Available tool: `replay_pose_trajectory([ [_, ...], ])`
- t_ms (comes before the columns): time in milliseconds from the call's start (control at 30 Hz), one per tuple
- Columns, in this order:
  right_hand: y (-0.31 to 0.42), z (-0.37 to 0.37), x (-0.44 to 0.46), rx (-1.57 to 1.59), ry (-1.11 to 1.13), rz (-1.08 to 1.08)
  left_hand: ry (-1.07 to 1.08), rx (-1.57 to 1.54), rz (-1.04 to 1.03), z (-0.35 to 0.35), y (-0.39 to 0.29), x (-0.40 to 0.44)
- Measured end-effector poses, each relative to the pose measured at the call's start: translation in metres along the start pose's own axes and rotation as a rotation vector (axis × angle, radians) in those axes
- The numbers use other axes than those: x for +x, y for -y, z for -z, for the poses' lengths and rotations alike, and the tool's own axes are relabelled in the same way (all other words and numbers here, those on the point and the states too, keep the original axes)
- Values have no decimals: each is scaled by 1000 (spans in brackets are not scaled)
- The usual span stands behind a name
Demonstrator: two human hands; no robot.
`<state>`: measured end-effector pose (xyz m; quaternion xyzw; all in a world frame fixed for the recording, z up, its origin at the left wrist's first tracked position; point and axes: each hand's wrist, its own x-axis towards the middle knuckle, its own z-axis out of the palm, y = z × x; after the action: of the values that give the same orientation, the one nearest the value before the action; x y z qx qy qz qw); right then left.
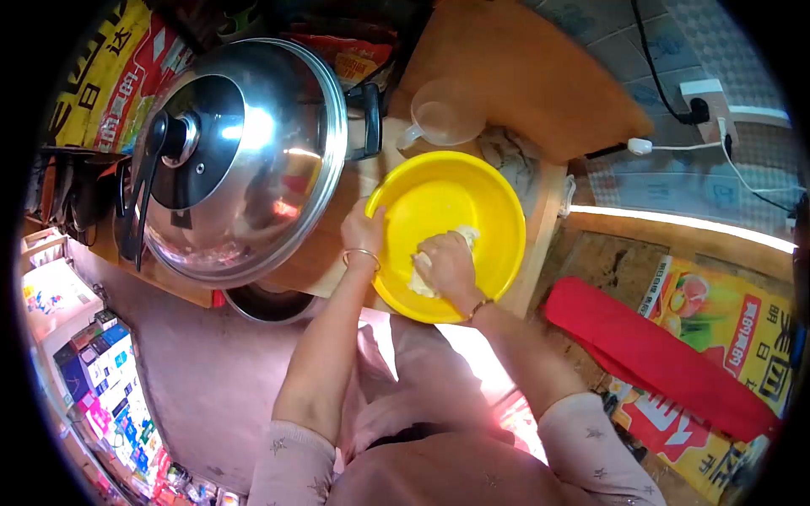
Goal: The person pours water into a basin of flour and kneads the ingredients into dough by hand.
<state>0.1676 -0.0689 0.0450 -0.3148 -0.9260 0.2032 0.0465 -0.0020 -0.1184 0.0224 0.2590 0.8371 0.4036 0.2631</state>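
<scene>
A round yellow basin point(498, 198) stands on a wooden surface near the middle of the view. Pale dough point(422, 281) lies inside it, toward the near side. My right hand point(447, 263) presses on the dough with its fingers curled round it, covering part of it. At the basin's left rim is my left hand point(363, 229), closed over the edge, with a bangle on the wrist.
Left of the basin stands a large lidded metal pot point(287, 110) with a black side handle. Behind the basin sits a clear plastic scoop point(447, 114). A red rolled object point(658, 358) lies at the right on printed sheets. Cords and a socket point(709, 105) are at upper right.
</scene>
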Motion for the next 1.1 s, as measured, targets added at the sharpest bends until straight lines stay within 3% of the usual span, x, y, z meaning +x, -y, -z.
replay_pose_trajectory([
  [33, 4, -12, -1, 3, 0, 0, 8, -24, 41, 1, -1, 0],
  [100, 9, -36, 7, -74, -286, -101, 14, -42, 53, -1, 0, 3],
  [167, 6, -46, 33, -56, -274, -96, 7, -47, 26, 0, -2, 7],
  [367, 0, -45, 77, -113, 61, -44, 66, -46, 53, 5, -10, 6],
  [500, -15, -61, 97, -31, 136, 80, 90, -42, 45, 6, -11, 4],
  [567, -25, -73, 105, -13, 159, 244, 90, -46, 34, 5, -10, 6],
  [667, -27, -73, 106, -6, 135, 284, 79, -59, -3, 5, -9, 5],
  [833, -11, -29, 111, -141, 222, 202, 35, 30, -46, 0, -5, 10],
  [900, -9, 16, 102, 77, 570, 45, 19, 35, -74, -7, 6, 7],
  [933, -17, 23, 90, 65, 567, 44, 18, 24, -79, -9, 3, 8],
  [1000, -20, 30, 50, -76, 412, 338, 5, 16, -53, -6, 5, 6],
  [1067, 9, 62, 24, -312, 634, 196, -3, 5, -37, -3, 3, 6],
  [1100, -16, 28, -5, -51, 342, 162, 3, -1, -13, -1, -3, 5],
])
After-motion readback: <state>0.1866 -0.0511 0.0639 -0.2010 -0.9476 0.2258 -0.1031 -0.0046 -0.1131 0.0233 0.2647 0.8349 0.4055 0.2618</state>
